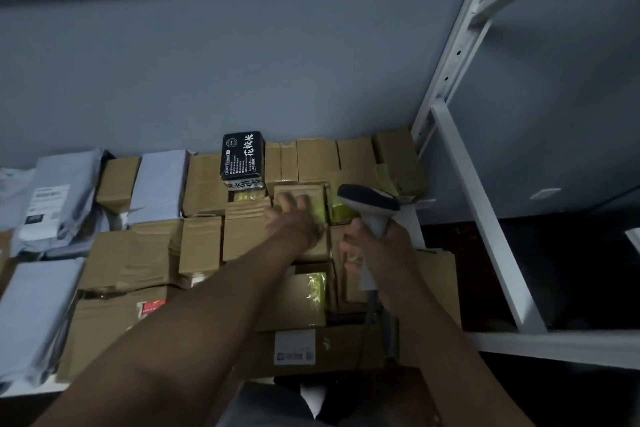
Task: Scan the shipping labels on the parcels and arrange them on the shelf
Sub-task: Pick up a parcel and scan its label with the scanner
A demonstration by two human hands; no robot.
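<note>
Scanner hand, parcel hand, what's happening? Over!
Right hand grips scanner. Left hand flat on small cardboard parcel, back row. Parcels packed tight around it.

1. A single wide-angle view is given, taken from the head and aimed forward and down.
2. The shelf point(446, 340) is seen closely, from above its front edge.

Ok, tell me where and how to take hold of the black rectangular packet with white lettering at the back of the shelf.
Grip the black rectangular packet across its two long side edges, coming from above and the front. It rests on top of the brown cardboard boxes, so its top stands proud; its rear lies close to the wall.
</note>
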